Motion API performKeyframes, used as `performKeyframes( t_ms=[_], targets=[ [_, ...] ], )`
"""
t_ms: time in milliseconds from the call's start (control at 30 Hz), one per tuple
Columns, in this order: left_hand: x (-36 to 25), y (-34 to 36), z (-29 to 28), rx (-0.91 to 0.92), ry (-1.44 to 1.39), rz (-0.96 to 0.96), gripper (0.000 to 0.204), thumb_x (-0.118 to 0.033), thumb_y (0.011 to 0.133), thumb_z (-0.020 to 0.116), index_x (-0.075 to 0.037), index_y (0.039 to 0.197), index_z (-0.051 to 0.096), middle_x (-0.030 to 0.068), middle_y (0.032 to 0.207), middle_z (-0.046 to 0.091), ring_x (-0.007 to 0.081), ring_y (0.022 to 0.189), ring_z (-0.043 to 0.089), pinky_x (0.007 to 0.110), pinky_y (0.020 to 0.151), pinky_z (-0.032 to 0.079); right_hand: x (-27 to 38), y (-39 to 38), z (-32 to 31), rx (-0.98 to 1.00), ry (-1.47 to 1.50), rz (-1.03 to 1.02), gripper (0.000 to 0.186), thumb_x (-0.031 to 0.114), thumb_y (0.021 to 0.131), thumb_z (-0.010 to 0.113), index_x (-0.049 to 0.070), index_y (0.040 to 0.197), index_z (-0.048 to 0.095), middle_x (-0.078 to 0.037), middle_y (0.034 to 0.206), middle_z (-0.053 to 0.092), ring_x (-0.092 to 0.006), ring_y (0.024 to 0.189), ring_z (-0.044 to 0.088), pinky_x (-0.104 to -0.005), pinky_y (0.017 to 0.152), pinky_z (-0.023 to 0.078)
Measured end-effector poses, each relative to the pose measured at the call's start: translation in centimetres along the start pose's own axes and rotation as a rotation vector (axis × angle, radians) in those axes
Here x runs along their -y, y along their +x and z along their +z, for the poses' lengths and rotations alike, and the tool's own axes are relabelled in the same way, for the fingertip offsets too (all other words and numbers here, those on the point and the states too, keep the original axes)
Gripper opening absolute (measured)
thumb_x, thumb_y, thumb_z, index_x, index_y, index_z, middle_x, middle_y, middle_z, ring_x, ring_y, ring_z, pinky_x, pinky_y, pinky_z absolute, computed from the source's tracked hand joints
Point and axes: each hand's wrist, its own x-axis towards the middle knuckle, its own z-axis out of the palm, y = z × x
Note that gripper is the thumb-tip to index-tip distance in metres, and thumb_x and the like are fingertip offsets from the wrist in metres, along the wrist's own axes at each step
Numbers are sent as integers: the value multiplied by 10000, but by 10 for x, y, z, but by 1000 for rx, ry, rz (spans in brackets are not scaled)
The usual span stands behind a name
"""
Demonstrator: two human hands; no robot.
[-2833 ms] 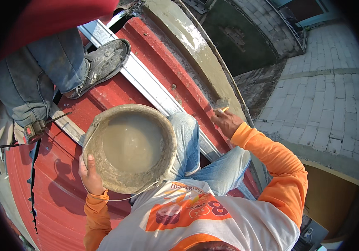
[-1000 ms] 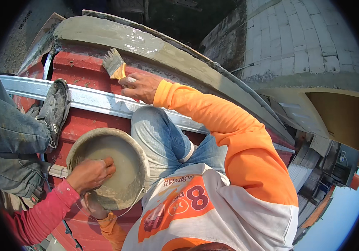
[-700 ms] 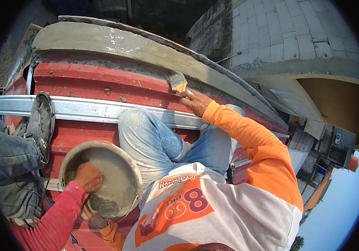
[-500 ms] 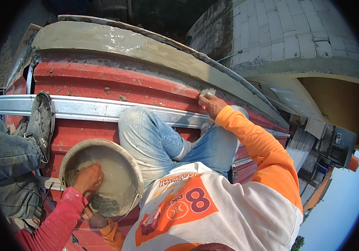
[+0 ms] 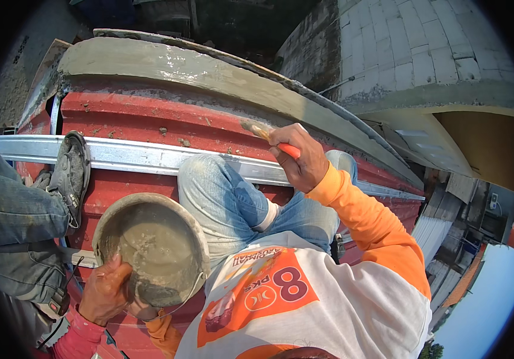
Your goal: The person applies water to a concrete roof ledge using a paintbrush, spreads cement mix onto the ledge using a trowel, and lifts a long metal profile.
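Note:
My right hand (image 5: 302,157) is closed around a paintbrush (image 5: 289,149) with a red handle; its wet, grey-smeared bristles point left over the red metal roofing (image 5: 149,118). Low on the left, a bucket (image 5: 99,230) holds runny grey cement slurry (image 5: 164,245). At the bucket's near side is my left hand (image 5: 142,308), gripping the rim, with its fingers partly hidden. Beside it, a co-worker's hand (image 5: 106,290) in a red sleeve has its thumb over the same rim. Beyond the roofing runs a ledge coated in smooth, wet grey cement (image 5: 173,66).
A silver metal channel (image 5: 137,154) crosses the roofing in front of my bent knees. The co-worker's shoe (image 5: 70,173) rests by its left part. A block wall (image 5: 412,48) rises at the far right, past the ledge's edge. Crumbs of mortar (image 5: 183,142) lie on the roofing.
The co-worker's hand has come out of the slurry to the bucket's rim. My right hand has drawn back slightly with the paintbrush, its bristles swinging round to the left.

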Motion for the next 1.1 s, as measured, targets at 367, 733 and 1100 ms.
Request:
performKeyframes(
  t_ms=[367, 733, 1100],
  targets=[
    [46, -29, -19, -415, -146, -38, 539, -390, 953, 520, 66, 1236, 471, 157, 1146, 582, 208, 945, 583, 308, 806, 483, 148, 37, 155, 804, 432, -420, 216, 78, 810, 622, 56, 1001, 523, -135, 910, 554, -328, 781, 580, -389, 679, 478],
    [44, -29, -27, -459, 35, 51, 564, -428, 936, 532, 50, 1235, 515, 125, 1131, 591, 202, 983, 547, 319, 884, 416, 104, 129, 141, 169, 1413, 590, 158, 236, 944, 519, 86, 904, 494, -74, 768, 595, -128, 526, 545, -260, 474, 457],
    [35, -27, -19, -472, -90, 52, 480, -409, 946, 525, 32, 1131, 551, 105, 990, 608, 178, 869, 542, 301, 787, 434, 19, 348, 164, -418, 916, 378, 264, 204, 890, 583, -33, 984, 517, -148, 789, 594, -212, 603, 637, -353, 552, 607]
  ],
)
